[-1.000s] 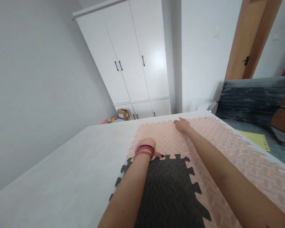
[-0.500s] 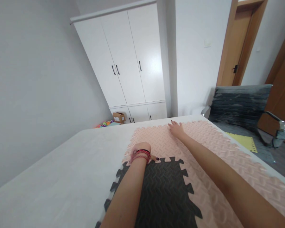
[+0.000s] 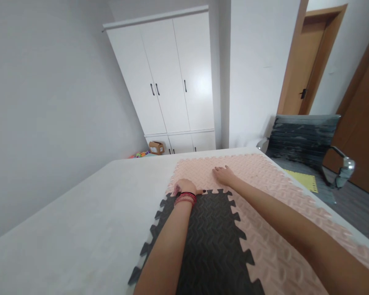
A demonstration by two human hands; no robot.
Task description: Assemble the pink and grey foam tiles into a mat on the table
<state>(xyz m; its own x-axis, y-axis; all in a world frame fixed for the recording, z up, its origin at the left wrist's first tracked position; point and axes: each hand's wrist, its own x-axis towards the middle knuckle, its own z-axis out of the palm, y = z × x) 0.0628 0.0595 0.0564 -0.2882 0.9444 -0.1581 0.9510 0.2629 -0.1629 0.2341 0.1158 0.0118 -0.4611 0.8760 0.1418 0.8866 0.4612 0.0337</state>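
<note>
A black foam mat tile [image 3: 215, 237] with toothed edges lies on the white table. Along its far and right sides run pink foam mat tiles [image 3: 197, 166], its teeth meeting theirs at the far seam. My left hand [image 3: 185, 187], with red and black bands at the wrist, rests at the left end of this seam. One finger with a dark nail stretches right along the joint; the other fingers are curled and mostly hidden. My right hand [image 3: 224, 175] lies flat on the pink foam further off, fingers spread and holding nothing.
The white table [image 3: 80, 213] spreads out to the left. A chair [image 3: 301, 139] with a yellow sheet [image 3: 301, 180] on its seat stands past the right edge. Beyond the far edge are a white wardrobe [image 3: 178, 82], a cardboard box [image 3: 156, 148] and colourful items [image 3: 141, 155].
My right hand has shifted left and nearer over the pink foam. My left hand stays at the seam. The camera view has tilted and moved slightly.
</note>
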